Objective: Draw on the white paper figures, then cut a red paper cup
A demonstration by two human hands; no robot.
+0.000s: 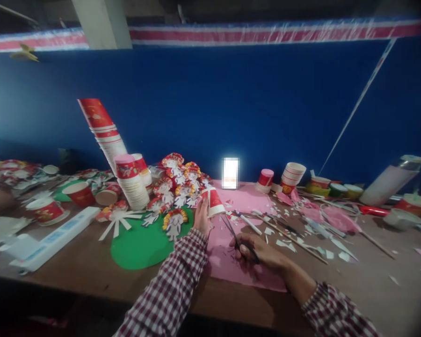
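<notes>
My left hand is closed around a red and white paper cup, which is tilted on its side with its rim toward the right. In my right hand are dark-handled scissors, their blades pointing up toward the cup's rim. The blade tips are close to the cup; whether they touch it I cannot tell. Beneath both hands lies pink paper with small scraps on it. Left of my left hand, a figure cut-out with a red and yellow fringe rests on a green sheet.
Tall stacked paper cups lean at the left, near a pile of figure cut-outs. A long white box lies further left. A blurred bright screen stands at the back. Brushes, white scraps and pink pieces cover the right side.
</notes>
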